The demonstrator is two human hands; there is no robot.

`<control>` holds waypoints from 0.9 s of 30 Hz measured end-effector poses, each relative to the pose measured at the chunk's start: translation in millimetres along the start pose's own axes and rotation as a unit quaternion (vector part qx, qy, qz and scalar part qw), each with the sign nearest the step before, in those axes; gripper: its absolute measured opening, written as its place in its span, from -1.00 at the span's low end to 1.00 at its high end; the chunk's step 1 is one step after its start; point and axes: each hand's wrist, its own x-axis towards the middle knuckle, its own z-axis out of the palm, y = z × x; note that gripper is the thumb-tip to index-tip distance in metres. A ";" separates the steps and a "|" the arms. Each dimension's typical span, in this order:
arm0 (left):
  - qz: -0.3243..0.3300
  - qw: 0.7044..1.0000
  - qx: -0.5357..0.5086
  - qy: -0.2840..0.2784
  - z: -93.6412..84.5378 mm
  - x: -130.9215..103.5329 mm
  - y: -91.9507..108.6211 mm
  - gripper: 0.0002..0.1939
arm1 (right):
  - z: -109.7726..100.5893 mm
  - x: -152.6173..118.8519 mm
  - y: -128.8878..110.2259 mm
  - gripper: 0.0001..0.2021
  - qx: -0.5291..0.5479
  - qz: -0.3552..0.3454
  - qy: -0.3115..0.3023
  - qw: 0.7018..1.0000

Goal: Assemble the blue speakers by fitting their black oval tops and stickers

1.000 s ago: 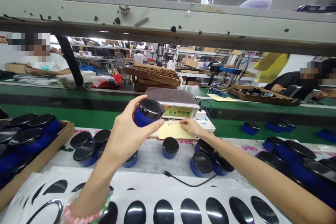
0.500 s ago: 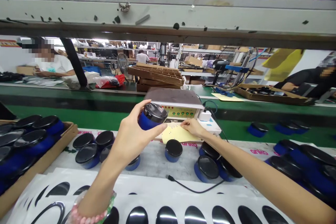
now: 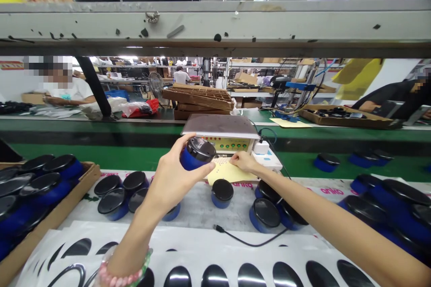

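Blue canister (image 3: 191, 160): held raised above the work surface (image 3: 198, 213), in front of the grey box (image 3: 218, 124) and just beside the yellow sheet (image 3: 227, 175).
Left hand (image 3: 173, 177): the canister is gripped by its side, thumb at the right and fingers behind; a beaded bracelet (image 3: 121, 279) is worn at the wrist.
Right hand (image 3: 245, 162): fingertips are bunched narrow at the dotted part of the sheet; whether anything is pinched between them cannot be told.
Standing canisters: one (image 3: 222, 193) is set alone below the sheet; a left group (image 3: 112, 205) is partly hidden by the left forearm, a right group (image 3: 265, 216) by the right one.
In the way: the box's button panel (image 3: 232, 145) is partly covered by the raised canister and left hand.
Near edge: white sheets with black ovals (image 3: 215, 276) are spread out; a black cable (image 3: 247, 245) is laid just beyond them.
Far left: more canisters are packed in a cardboard box (image 3: 79, 195).
Canister's bearing: its black top is turned upward and tipped toward the right; the axis from blue base to top is tilted off upright.
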 end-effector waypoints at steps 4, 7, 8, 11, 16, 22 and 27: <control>0.006 1.000 0.007 -0.016 0.4 -2.3 1.9 -0.39 | -3.5 -7.3 -17.5 -0.71 0.019 0.005 0.007 1.000; 0.014 1.000 0.004 -0.024 1.0 -2.8 2.2 -0.39 | -19.4 -26.4 -36.9 -0.72 0.055 -0.032 0.017 0.998; 0.019 0.999 0.000 -0.027 1.7 -2.8 1.9 -0.38 | -27.8 -37.3 -44.6 -0.73 0.072 -0.054 0.020 0.996; 0.042 0.998 -0.011 -0.041 6.1 -2.4 -0.1 -0.36 | -56.0 -82.6 -69.0 -0.75 0.131 -0.147 0.031 0.980; 0.088 0.994 -0.015 -0.058 19.1 -6.9 -2.5 -0.29 | -73.5 -149.7 -100.1 -0.71 0.210 -0.280 0.066 0.935; 0.158 0.984 -0.056 -0.067 27.8 -16.7 -1.9 -0.28 | -59.1 -160.8 -101.7 -0.69 0.378 -0.224 0.085 0.894; 0.208 0.971 -0.078 -0.090 28.7 -22.7 11.7 -0.28 | -56.7 -174.9 -95.2 -0.54 0.408 -0.248 -0.009 0.879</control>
